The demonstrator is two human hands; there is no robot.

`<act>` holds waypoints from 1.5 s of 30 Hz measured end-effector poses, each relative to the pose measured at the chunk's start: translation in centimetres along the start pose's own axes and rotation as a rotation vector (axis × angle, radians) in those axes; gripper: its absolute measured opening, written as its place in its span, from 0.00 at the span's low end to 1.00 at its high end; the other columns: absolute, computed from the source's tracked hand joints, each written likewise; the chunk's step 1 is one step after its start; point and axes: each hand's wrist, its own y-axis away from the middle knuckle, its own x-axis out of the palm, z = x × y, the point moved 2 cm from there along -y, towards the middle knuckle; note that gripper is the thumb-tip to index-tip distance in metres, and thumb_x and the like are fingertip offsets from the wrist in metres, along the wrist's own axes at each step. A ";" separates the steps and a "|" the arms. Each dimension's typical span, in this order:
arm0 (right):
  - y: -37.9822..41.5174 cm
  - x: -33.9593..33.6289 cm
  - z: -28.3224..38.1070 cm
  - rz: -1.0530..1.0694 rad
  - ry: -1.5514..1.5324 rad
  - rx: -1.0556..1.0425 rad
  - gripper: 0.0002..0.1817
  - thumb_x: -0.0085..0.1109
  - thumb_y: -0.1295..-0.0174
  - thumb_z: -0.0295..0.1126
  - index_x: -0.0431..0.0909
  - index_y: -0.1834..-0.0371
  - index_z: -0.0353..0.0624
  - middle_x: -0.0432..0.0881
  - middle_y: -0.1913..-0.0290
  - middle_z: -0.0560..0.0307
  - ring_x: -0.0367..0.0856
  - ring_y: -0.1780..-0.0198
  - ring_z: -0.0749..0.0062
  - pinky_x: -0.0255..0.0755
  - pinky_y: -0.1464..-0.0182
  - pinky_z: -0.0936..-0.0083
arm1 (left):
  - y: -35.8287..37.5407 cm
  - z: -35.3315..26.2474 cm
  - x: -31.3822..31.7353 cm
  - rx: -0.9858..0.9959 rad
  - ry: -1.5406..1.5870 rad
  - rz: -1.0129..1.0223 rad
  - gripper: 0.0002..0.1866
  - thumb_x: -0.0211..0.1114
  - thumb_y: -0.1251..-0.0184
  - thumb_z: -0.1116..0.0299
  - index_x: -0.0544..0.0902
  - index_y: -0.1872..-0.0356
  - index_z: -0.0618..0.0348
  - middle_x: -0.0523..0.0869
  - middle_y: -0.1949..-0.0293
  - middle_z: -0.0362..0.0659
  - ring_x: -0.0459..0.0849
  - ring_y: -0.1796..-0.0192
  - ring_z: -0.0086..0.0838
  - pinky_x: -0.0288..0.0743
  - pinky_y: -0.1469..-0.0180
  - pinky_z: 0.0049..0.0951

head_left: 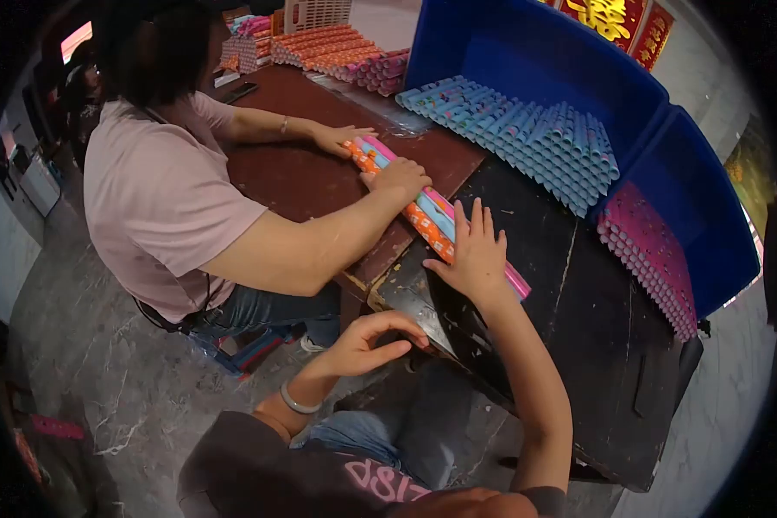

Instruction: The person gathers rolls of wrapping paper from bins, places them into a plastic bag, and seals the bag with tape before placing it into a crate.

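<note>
A bundle of rolled tubes (pixel 429 220), in orange, light blue and pink, lies diagonally across the joint between the brown table and the black table. My right hand (pixel 476 255) rests on its near end with the fingers spread. My left hand (pixel 374 344) is at the black table's near edge, fingers curved with a gap to the thumb and nothing between them. A co-worker's two hands touch the same bundle, one at its far end and one on its middle.
The co-worker (pixel 173 198) sits at the left by the brown table (pixel 285 177). Blue bins (pixel 544 52) at the back of the black table (pixel 535 250) hold stacked light blue tubes (pixel 527 129) and pink tubes (pixel 652 250). Orange tubes (pixel 332 47) lie farther back.
</note>
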 end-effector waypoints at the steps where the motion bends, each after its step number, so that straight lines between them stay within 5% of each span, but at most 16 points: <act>1: -1.2 0.5 -0.1 0.031 -0.002 0.030 0.55 0.69 0.59 0.57 0.52 0.31 0.41 0.56 0.32 0.38 0.58 0.33 0.48 0.62 0.43 0.47 | 0.4 -0.7 -0.7 0.027 -0.123 -0.027 0.10 0.58 0.37 0.80 0.78 0.55 0.65 0.82 0.57 0.45 0.80 0.53 0.29 0.71 0.49 0.28; 5: -2.2 3.6 -1.2 0.035 -0.199 0.055 0.52 0.65 0.57 0.60 0.58 0.37 0.31 0.70 0.47 0.43 0.71 0.45 0.51 0.69 0.50 0.56 | 2.0 -3.1 -4.1 0.016 -0.348 -0.131 0.10 0.59 0.38 0.79 0.79 0.56 0.64 0.82 0.57 0.45 0.80 0.54 0.29 0.71 0.49 0.27; 11: -1.5 3.7 -1.9 -0.050 -0.168 -0.019 0.44 0.64 0.53 0.56 0.65 0.43 0.30 0.72 0.52 0.45 0.73 0.49 0.53 0.71 0.53 0.62 | 1.0 -3.1 -5.5 0.025 -0.608 -0.109 0.16 0.61 0.40 0.76 0.75 0.49 0.63 0.81 0.55 0.46 0.78 0.50 0.33 0.69 0.45 0.30; 15: -1.6 3.6 -2.2 -0.105 -0.202 -0.066 0.38 0.66 0.55 0.53 0.69 0.48 0.34 0.74 0.55 0.48 0.75 0.53 0.55 0.73 0.60 0.62 | -3.4 -1.0 -4.8 -0.007 -0.935 0.153 0.28 0.58 0.36 0.60 0.65 0.39 0.64 0.67 0.38 0.54 0.65 0.35 0.44 0.59 0.35 0.40; 21: -1.1 3.4 -2.8 -0.114 -0.261 -0.091 0.34 0.65 0.54 0.48 0.69 0.49 0.35 0.75 0.57 0.48 0.76 0.55 0.54 0.73 0.59 0.61 | -12.6 3.1 -5.6 0.259 -1.522 0.319 0.47 0.64 0.51 0.41 0.63 0.39 0.72 0.63 0.35 0.58 0.60 0.32 0.45 0.51 0.31 0.41; 25: 0.4 2.8 -3.4 -0.085 -0.288 -0.109 0.34 0.66 0.55 0.47 0.69 0.48 0.35 0.75 0.56 0.48 0.75 0.54 0.55 0.73 0.57 0.62 | -15.7 5.3 -6.1 0.334 -1.534 0.479 0.56 0.61 0.59 0.29 0.65 0.40 0.72 0.65 0.36 0.58 0.60 0.31 0.45 0.46 0.30 0.47; 28: 1.8 2.0 -4.3 -0.036 -0.304 -0.107 0.36 0.67 0.55 0.47 0.68 0.46 0.35 0.74 0.53 0.47 0.74 0.51 0.54 0.72 0.53 0.64 | -16.6 5.6 -6.5 0.294 -1.452 0.585 0.57 0.63 0.63 0.28 0.66 0.40 0.71 0.67 0.38 0.58 0.63 0.33 0.43 0.47 0.30 0.47; 30: 3.0 1.6 -5.0 -0.037 -0.331 -0.127 0.37 0.67 0.55 0.47 0.68 0.46 0.35 0.74 0.52 0.47 0.74 0.50 0.54 0.71 0.52 0.64 | -17.0 4.7 -6.5 0.364 -1.451 0.561 0.53 0.65 0.64 0.29 0.71 0.46 0.69 0.75 0.47 0.56 0.71 0.40 0.44 0.57 0.35 0.43; 32: 4.4 1.1 -5.8 -0.037 -0.355 -0.139 0.37 0.67 0.55 0.47 0.68 0.45 0.35 0.74 0.52 0.47 0.73 0.50 0.54 0.70 0.50 0.64 | -17.0 4.1 -6.9 0.120 -1.441 0.647 0.47 0.67 0.62 0.33 0.72 0.49 0.67 0.77 0.52 0.54 0.74 0.45 0.47 0.61 0.37 0.43; 33: 5.1 0.8 -6.1 -0.053 -0.372 -0.160 0.38 0.68 0.56 0.47 0.68 0.46 0.34 0.74 0.52 0.47 0.74 0.50 0.53 0.71 0.52 0.63 | -16.7 3.7 -7.2 0.252 -1.439 0.612 0.44 0.69 0.63 0.35 0.74 0.54 0.66 0.78 0.58 0.52 0.76 0.52 0.47 0.66 0.44 0.41; 45: 8.1 -0.6 -7.6 -0.060 -0.456 -0.224 0.37 0.68 0.56 0.48 0.70 0.46 0.35 0.75 0.51 0.48 0.74 0.51 0.54 0.70 0.51 0.63 | -13.4 2.3 -9.6 0.207 -1.639 0.459 0.42 0.68 0.65 0.33 0.76 0.58 0.63 0.80 0.63 0.50 0.79 0.56 0.43 0.70 0.52 0.37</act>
